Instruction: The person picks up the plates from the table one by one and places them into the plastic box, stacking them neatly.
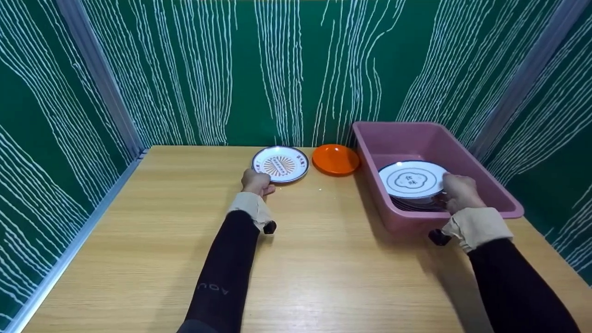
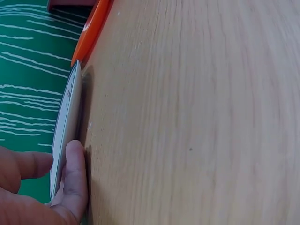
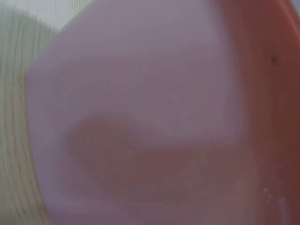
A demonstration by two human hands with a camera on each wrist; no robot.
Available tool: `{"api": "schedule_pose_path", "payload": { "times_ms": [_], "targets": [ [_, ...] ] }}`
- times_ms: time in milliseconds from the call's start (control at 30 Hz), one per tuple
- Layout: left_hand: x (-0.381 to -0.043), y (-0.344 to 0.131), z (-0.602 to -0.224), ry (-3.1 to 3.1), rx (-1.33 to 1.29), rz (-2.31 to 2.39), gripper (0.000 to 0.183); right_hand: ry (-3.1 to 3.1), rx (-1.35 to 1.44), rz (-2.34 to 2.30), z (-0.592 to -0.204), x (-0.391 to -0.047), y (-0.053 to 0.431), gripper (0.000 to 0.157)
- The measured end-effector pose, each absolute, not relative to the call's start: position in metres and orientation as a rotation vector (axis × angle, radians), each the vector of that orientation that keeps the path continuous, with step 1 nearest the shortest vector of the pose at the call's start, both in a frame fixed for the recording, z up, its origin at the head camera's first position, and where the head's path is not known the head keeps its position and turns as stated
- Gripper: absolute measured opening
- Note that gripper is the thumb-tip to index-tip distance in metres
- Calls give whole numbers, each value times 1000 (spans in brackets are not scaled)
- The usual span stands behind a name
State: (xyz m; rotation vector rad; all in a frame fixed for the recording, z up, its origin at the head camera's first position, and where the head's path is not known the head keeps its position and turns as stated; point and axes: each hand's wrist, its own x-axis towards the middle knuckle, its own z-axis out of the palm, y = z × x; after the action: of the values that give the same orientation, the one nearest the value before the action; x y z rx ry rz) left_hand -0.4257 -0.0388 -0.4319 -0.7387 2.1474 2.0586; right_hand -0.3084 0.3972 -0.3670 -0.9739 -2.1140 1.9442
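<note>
My left hand [image 1: 257,182] pinches the near left rim of a white plate [image 1: 280,164] with a sunburst print and a dark edge. In the left wrist view the thumb lies on top of that plate [image 2: 65,122] and the fingers are under it, low over the table. My right hand [image 1: 460,190] grips the right rim of another white plate [image 1: 411,179] with a scalloped outline and characters. That plate is inside the pink tub [image 1: 502,199], above darker stacked dishes [image 1: 418,203]. The right wrist view shows only the tub's wall [image 3: 140,93]; the hand is out of that frame.
An orange plate [image 1: 336,159] lies between the sunburst plate and the tub, near the table's back edge. Green walls with white lines [image 1: 245,92] enclose the wooden table [image 1: 314,268] at the back and sides. The tub stands at the right.
</note>
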Motion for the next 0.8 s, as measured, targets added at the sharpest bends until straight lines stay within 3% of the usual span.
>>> {"api": "schedule_pose_path", "payload": {
  "times_ms": [33, 167, 367, 600, 800],
  "targets": [
    [-426, -39, -433, 2154, -742, 2060, 51, -2116, -969, 1971, -367, -309, 397, 34],
    [-425, -40, -435, 2175, -744, 2073, 51, -2219, -910, 2017, -366, -309, 396, 54],
    [-424, -42, -437, 2161, -747, 2099, 55, -2263, -916, 2074, -366, -310, 394, 38],
    [-419, -37, -431, 2156, -748, 2087, 70, -2258, -922, 2113, -365, -309, 393, 30],
    [-412, -33, -423, 2186, -689, 2122, 68, -2162, -876, 2169, -366, -310, 393, 24]
  ]
}}
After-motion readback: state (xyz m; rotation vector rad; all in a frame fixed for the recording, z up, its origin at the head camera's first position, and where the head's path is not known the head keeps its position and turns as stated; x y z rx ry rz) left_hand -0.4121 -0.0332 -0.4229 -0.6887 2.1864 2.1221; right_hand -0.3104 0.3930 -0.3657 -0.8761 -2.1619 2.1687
